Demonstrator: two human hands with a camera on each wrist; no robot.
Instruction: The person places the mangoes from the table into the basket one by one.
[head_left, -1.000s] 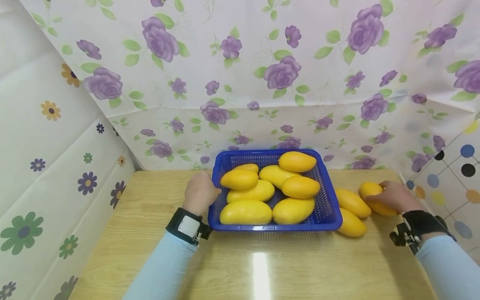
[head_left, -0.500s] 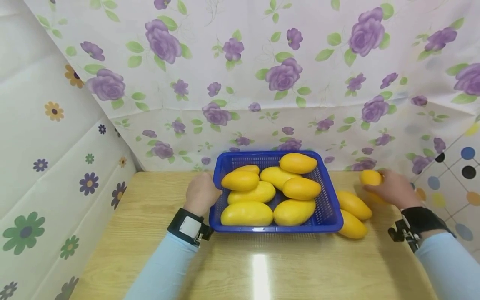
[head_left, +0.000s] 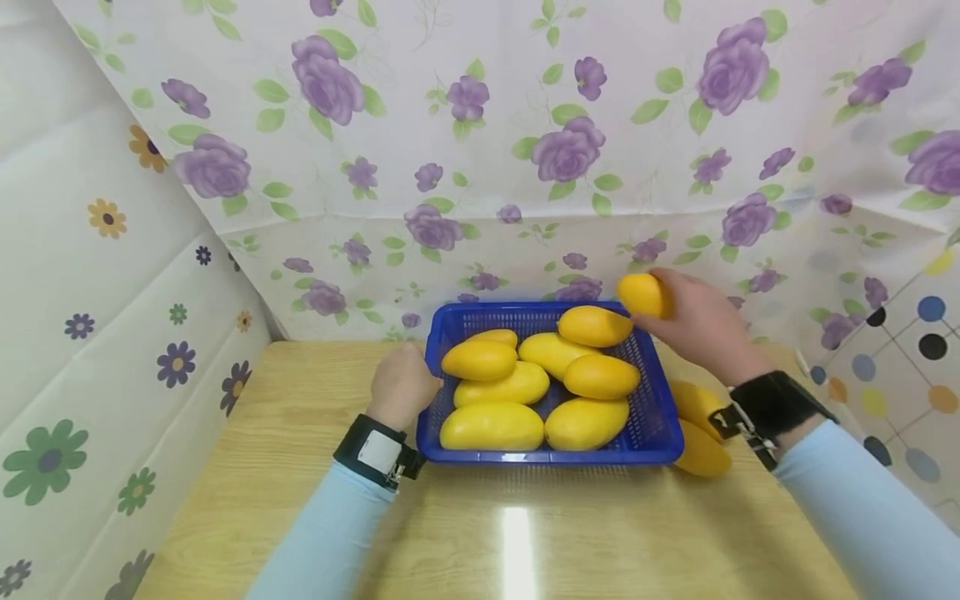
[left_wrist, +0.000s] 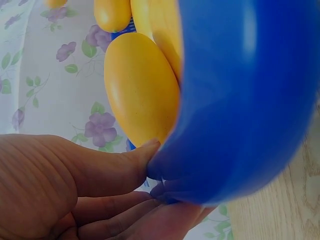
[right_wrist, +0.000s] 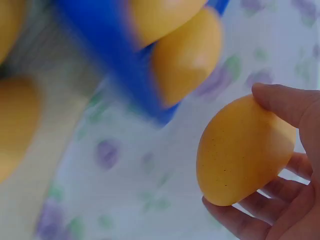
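Note:
My left hand (head_left: pixel 402 385) grips the left rim of a blue plastic basket (head_left: pixel 551 457), thumb over the edge and fingers beneath it in the left wrist view. Inside the basket lie several yellow mangoes (head_left: pixel 491 425), some stacked on others. At the basket's back right corner, my right hand (head_left: pixel 701 321) holds another mango (head_left: pixel 643 296) up above the rim. The right wrist view shows this mango (right_wrist: pixel 245 150) between the thumb and the curled fingers, with small dark specks on its skin.
Two more mangoes (head_left: pixel 702 450) lie on the wooden table (head_left: pixel 600 533) against the basket's right side, partly behind my right wrist. A floral cloth (head_left: pixel 465 183) hangs right behind the basket. Patterned sheets cover the left and right sides.
My right hand has lifted a mango off the table at the right and carried it left to the basket's back right corner. The left hand stays on the rim.

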